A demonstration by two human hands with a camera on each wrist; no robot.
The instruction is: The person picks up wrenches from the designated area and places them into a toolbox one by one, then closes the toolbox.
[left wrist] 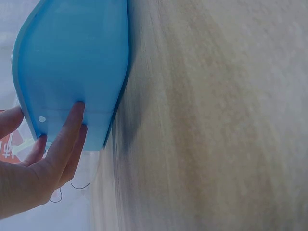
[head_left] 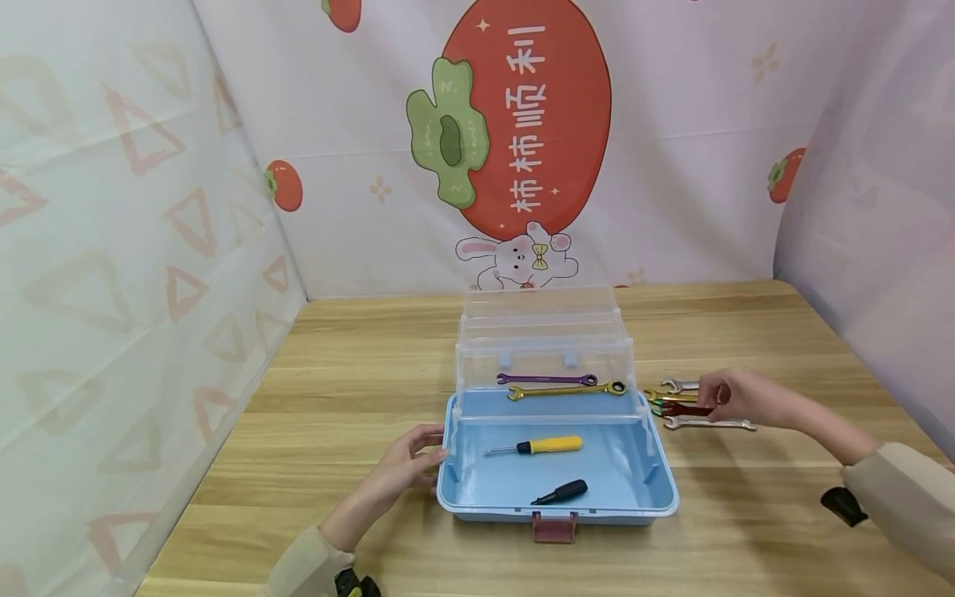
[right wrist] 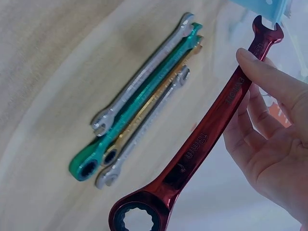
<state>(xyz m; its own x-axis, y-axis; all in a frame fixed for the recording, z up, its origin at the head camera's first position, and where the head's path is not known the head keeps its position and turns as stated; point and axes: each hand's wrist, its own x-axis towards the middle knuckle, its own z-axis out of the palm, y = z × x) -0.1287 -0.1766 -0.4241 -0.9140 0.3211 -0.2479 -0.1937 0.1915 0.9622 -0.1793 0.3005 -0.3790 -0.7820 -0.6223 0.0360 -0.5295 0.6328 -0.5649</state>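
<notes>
A dark red combination wrench (right wrist: 202, 130) marked 13mm is pinched by my right hand (head_left: 734, 398), its ring end pointing away from the palm. Close below it on the table lie a green wrench (right wrist: 139, 98), a gold wrench (right wrist: 151, 106) and two silver wrenches, one a silver open-ended wrench (right wrist: 144, 72). At the left wall of the blue toolbox (left wrist: 72, 57), my left hand (head_left: 403, 464) grips the side, thumb at the rim and fingers against the outer wall. Inside the box are a yellow-handled screwdriver (head_left: 555, 445) and a short black screwdriver (head_left: 563, 492).
The clear lid (head_left: 545, 332) is swung up behind the box. A purple wrench (head_left: 548, 379) and a gold ratchet wrench (head_left: 567, 390) lie at the back of the box. A dark red latch (head_left: 554, 528) hangs at its front. Fabric walls (head_left: 671, 166) border the wooden table (head_left: 358, 356).
</notes>
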